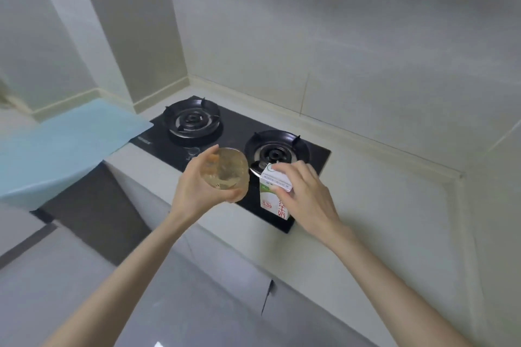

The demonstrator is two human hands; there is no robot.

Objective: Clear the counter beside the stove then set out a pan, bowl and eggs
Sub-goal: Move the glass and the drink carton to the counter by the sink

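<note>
Pale-tiled kitchen corner, cream counter wrapping a black two-burner gas hob: I am watching the left hand curling round a clear glass tumbler, tilted toward the camera above the hob's front edge, while the right hand is pinching the top of a milk carton by the front right burner. Pan, bowl and eggs are not showing. My worry: the tilt is risking a spill, and the fingertip pinch is inviting the carton to slip.
</note>
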